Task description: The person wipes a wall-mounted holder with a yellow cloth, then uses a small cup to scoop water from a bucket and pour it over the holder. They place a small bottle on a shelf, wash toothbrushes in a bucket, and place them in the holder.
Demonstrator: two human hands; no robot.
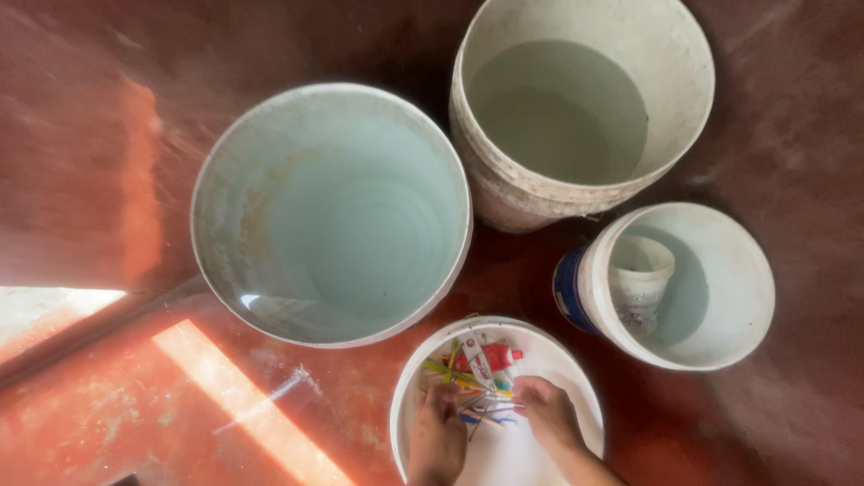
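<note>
Head view: left hand and right hand, both grips closed on toothbrushes (long axes crossing) inside white bowl; red tube just beyond fingertips, right hand nearer.

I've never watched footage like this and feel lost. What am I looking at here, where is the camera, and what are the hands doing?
The camera sits on a person's head and looks straight down, so you see that person's own two bare hands; there is no machine. On the red floor stand three pails holding water: a wide one, a tall one and a smaller one with a cup inside. Nearest is a white basin. The left hand and right hand reach into it, touching a pile of toothbrushes beside a tube. The grip isn't clear.
</note>
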